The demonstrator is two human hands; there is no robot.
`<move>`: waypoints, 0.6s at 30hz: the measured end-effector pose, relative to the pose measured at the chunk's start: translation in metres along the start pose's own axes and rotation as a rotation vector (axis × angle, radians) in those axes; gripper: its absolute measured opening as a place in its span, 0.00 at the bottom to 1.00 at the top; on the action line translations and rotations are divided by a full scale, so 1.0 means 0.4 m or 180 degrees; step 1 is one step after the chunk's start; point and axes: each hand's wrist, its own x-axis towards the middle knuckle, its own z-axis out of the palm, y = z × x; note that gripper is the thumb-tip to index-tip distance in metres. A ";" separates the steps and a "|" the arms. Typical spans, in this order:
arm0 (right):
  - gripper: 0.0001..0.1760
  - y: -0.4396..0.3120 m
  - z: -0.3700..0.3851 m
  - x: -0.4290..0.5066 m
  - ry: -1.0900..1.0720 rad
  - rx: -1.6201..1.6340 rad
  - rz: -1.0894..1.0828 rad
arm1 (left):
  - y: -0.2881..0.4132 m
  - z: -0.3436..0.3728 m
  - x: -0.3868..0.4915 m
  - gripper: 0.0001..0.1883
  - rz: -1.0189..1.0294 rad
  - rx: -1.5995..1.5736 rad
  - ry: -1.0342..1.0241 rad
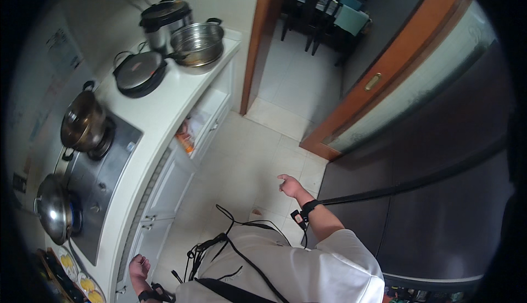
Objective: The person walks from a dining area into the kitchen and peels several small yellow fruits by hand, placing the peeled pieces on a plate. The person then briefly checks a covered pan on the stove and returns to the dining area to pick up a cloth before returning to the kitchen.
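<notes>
My left hand hangs at the lower left beside the white cabinet doors, fingers curled in, with nothing visible in it. My right hand is held out over the tiled floor near the dark fridge, forefinger extended and the other fingers bent, holding nothing visible. Each wrist wears a black strap with a small device. To the left, a lidded wok stands on the lit burner of the gas hob. A glass-lidded pot stands on the other burner. Plates of yellow food lie at the lower left.
The white counter bears a round electric griddle, an electric pressure cooker and a steel steamer pot. Below it, a drawer or cabinet stands open. A sliding door borders a doorway; chairs stand beyond. Black cables hang before my shirt.
</notes>
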 end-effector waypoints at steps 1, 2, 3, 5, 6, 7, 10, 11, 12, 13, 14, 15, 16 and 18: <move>0.28 0.013 -0.045 0.005 0.0104 0.0225 -0.0006 | 0.002 0.047 0.009 0.16 -0.0100 0.0089 0.0133; 0.28 0.021 -0.095 0.016 0.0269 0.0206 -0.0022 | 0.002 0.103 0.015 0.16 -0.0277 0.0215 0.0441; 0.28 0.028 -0.139 0.031 0.0384 0.0210 -0.0050 | 0.008 0.159 0.024 0.16 -0.0433 0.0282 0.0549; 0.29 0.033 -0.213 0.079 0.0443 0.0254 -0.0114 | 0.049 0.291 0.029 0.14 -0.0336 0.0433 0.0040; 0.30 0.028 -0.274 0.101 0.0362 0.0245 -0.0130 | 0.071 0.365 0.009 0.13 -0.0369 0.0581 0.0113; 0.31 0.026 -0.321 0.132 0.0246 0.0206 -0.0155 | 0.102 0.442 0.005 0.07 -0.0296 0.0702 -0.0126; 0.33 -0.003 -0.456 0.242 0.0595 -0.0035 -0.0503 | 0.218 0.712 -0.044 0.06 0.0323 0.1352 -0.0797; 0.34 -0.026 -0.506 0.278 0.0536 0.0223 -0.0532 | 0.261 0.811 -0.068 0.03 0.0494 0.1212 -0.1183; 0.35 -0.042 -0.535 0.318 0.0618 0.0384 -0.0529 | 0.305 0.913 -0.085 0.13 0.0556 0.1227 -0.1158; 0.36 -0.067 -0.587 0.355 0.0619 0.0481 -0.0486 | 0.345 1.019 -0.111 0.24 0.0716 0.1463 -0.1328; 0.37 -0.092 -0.640 0.406 0.0672 0.0455 -0.0542 | 0.385 1.129 -0.127 0.24 0.0825 0.1489 -0.1657; 0.38 -0.118 -0.696 0.458 0.0657 0.0411 -0.0579 | 0.422 1.242 -0.148 0.24 0.0911 0.1584 -0.1718; 0.39 -0.141 -0.758 0.514 0.0617 0.0388 -0.0692 | 0.458 1.357 -0.164 0.23 0.0946 0.1584 -0.2231; 0.39 -0.184 -0.890 0.640 0.0778 0.0345 -0.0754 | 0.526 1.596 -0.195 0.22 0.1104 0.1763 -0.2780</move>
